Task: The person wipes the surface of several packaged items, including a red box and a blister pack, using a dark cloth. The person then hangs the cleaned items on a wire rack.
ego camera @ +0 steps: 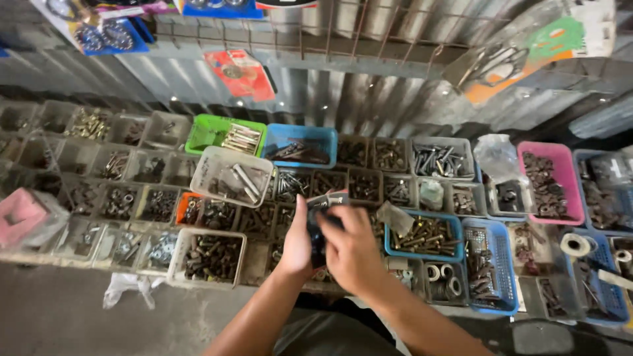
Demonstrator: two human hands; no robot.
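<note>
Both hands meet at the middle of the view, above a table [66, 310] crowded with small bins of hardware. The left hand [297, 244] and the right hand [353, 254] share a small dark part [318, 227], which sits between them at the centre of the frame; what kind of part it is cannot be told. The left fingers are closed around its left side, thumb up. The right fingers [343, 217] curl over its top and right side, gripping it too.

Directly under the hands are open compartments of dark bolts and nuts. At 9 o'clock from the hands, near them, stands a clear tub of rusty bolts [210, 257]. At 11 o'clock, a clear tub with long pins [232, 175] rests tilted across other bins, and beyond it a green tray [211, 132]. At 12 o'clock is a blue tray [300, 142]. At 3 o'clock, just beside the right hand, a blue tray of brass-coloured bolts [425, 236]; next to it a blue basket [494, 264]. Farther toward 2 o'clock is a pink tray [560, 178]. At the far left lies a pink box [20, 214]. Packaged parts hang on a corrugated metal wall [369, 99] at the top.
</note>
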